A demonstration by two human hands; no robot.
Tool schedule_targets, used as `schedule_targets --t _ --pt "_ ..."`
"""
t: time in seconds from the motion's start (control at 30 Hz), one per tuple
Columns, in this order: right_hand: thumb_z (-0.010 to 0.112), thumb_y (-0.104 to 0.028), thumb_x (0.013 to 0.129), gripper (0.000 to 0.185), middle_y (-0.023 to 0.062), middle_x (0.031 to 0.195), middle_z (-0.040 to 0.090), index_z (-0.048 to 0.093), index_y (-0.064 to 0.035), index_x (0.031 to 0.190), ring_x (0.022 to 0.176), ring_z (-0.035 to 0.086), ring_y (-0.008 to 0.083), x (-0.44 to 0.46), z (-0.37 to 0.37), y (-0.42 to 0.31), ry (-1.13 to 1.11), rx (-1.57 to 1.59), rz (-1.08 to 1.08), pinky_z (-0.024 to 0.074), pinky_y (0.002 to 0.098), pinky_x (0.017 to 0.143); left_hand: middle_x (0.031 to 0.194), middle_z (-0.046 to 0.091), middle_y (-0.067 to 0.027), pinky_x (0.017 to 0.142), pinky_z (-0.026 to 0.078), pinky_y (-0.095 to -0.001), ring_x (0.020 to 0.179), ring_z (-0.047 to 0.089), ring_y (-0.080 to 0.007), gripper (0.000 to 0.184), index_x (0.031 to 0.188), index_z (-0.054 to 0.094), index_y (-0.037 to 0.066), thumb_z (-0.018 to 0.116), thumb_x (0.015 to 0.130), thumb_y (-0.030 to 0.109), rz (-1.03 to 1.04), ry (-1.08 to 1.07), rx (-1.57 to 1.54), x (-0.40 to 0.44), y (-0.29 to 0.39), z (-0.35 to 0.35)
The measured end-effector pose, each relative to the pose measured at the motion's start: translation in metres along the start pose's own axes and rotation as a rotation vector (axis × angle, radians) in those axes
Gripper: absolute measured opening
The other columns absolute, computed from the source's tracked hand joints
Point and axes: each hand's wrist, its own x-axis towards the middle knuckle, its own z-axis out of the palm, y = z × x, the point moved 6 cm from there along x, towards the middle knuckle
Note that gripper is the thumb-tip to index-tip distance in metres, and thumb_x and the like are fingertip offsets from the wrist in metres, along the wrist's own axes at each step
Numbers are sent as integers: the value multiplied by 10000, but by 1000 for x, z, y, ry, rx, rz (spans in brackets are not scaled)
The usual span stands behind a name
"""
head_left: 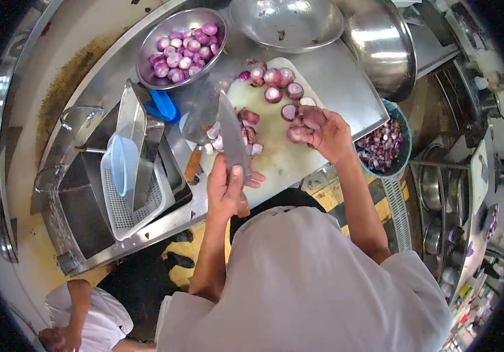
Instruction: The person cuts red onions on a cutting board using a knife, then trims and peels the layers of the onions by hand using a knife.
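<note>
My left hand (226, 189) is closed around the handle of a large kitchen knife (234, 136), its broad blade pointing up and away over the left part of the white cutting board (284, 167). My right hand (329, 139) has its fingers curled on red onions (313, 118) at the board's right edge; how many it grips is partly hidden. Several unpeeled red onions (273, 77) with cut ends lie on the far part of the board. Onion trimmings and skins (249, 126) are gathered beside the blade. A wooden handle (193, 164) rests left of the board.
A steel bowl (141, 66) of peeled onions stands at the far left, near a blue object (163, 107). Another steel bowl (287, 26) and a large pot (381, 50) stand behind. A green tub (407, 146) holds onion skins. Left is a sink with a white basket (110, 202). Another person (96, 314) is at lower left.
</note>
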Motion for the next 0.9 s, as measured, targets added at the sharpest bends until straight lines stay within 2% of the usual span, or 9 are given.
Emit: schedule_targets --t 0.13,0.3,0.37,0.5,0.57,0.67,0.8,0.83,0.9 --pt "543 -352 961 420 122 1150 621 578 -7 1199 869 648 171 -29 9 30 -16 -510 -25 544 284 674 981 607 -105 552 569 -295 751 704 -200 298 1236 472 -18 473 1041 207 -85 -217 -67 12 -14 34" --pt "782 -257 840 226 -12 712 627 694 -54 884 609 560 80 -42 -5 57 202 -498 -1 467 257 550 978 622 -86 563 581 -295 697 671 -157 283 1189 568 -15 558 1016 208 -276 -327 161 11 -52 67" --pt "780 -263 842 229 -10 700 625 695 -51 861 588 552 80 -45 -11 55 253 -488 -3 460 256 532 956 616 -65 674 578 -346 803 669 -177 262 1167 588 17 599 995 214 -185 -370 521 11 -63 58" --pt "763 -277 857 248 -13 658 606 696 -42 811 547 529 69 -60 -27 39 349 -513 -12 442 249 494 1018 654 -125 704 572 -386 857 669 -223 317 1058 582 13 648 957 306 -145 -226 385 16 -70 10" --pt "753 -287 866 268 -18 642 578 694 -36 792 542 513 64 -67 -37 32 372 -558 -31 435 246 489 981 647 -86 722 554 -373 918 646 -214 349 1096 570 57 593 985 387 -592 -462 -610 1 -89 8" --pt "750 -282 868 265 -18 631 561 689 -40 779 538 504 65 -70 -39 23 379 -488 -66 432 244 483 965 628 -67 757 544 -377 921 644 -220 384 1146 550 86 514 1013 445 -712 -312 -106 -6 -135 -15" --pt "751 -281 865 278 -21 616 539 670 -44 743 527 491 75 -72 -47 23 411 -440 -26 433 248 490 991 621 -70 783 536 -396 959 651 -228 439 1174 548 62 453 1032 467 -680 -356 -541 -7 -124 -5" --pt "758 -288 857 281 -19 616 543 669 -48 740 528 498 79 -71 -47 23 390 -435 -20 433 250 489 985 634 -79 792 534 -390 951 658 -228 480 1203 553 64 452 1023 498 -643 -245 -141 -5 -135 -9" --pt "751 -264 866 266 -21 612 537 646 -59 734 520 494 75 -66 -45 22 394 -448 -11 427 248 487 975 634 -83 785 537 -385 936 663 -229 494 1211 552 58 450 1022 503 -627 -317 -205 -4 -120 9"
